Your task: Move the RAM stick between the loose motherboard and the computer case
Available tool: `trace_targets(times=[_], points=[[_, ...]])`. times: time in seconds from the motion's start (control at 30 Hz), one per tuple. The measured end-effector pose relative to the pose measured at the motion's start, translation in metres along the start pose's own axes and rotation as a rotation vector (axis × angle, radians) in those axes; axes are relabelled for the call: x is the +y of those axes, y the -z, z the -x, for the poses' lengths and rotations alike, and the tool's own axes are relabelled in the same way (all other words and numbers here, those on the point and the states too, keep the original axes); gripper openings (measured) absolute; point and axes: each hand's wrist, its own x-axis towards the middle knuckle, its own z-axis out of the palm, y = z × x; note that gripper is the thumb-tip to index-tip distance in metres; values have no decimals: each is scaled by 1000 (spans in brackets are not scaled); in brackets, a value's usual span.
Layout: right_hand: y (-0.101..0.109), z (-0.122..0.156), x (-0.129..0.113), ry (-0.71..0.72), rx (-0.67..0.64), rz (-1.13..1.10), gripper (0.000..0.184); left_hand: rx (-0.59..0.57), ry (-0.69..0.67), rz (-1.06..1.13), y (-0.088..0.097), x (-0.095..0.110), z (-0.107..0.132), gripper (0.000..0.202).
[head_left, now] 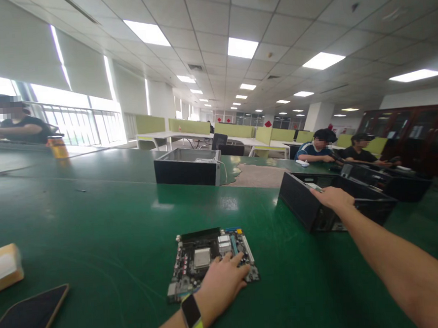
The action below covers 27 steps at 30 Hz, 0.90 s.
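Observation:
A motherboard [186,265] lies flat on the green table, with a square silver processor near its middle. My left hand [222,282], a watch with a yellow-green strap on its wrist, rests over the board's lower right part with fingers spread. Off to the right, my right hand [332,198] reaches over a black computer case [299,203] that lies open side up. Its fingers are closed at a small pale, greenish piece [314,187] above the case's left part; its kind is too small to make out. The fingers' undersides are hidden.
Another open computer case [186,171] stands at the table's far side. A dark flat panel [33,316] and a yellowish block [5,268] lie at left. More black cases [401,182] stand at right. Several people sit farther off; an orange container [58,146] stands far left.

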Motion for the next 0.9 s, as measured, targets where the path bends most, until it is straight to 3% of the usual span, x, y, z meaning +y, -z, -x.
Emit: trace_targets(times=[0.27,0.4,0.63,0.77,0.9], points=[[-7,-26,19,99,-65,-60,85,75,29,45,21,-133,42,37],[-8,-16,21,92,-38,-70,87,51,16,89,29,-174,49,38],[-2,40,5,118,3,-60,81,-16,27,58,38,-188,40,37],[3,98,-16,150,40,-38,77,-49,15,9,41,-184,37,37],[12,173,-45,255,87,-46,68,-71,20,-30,45,-179,36,37]])
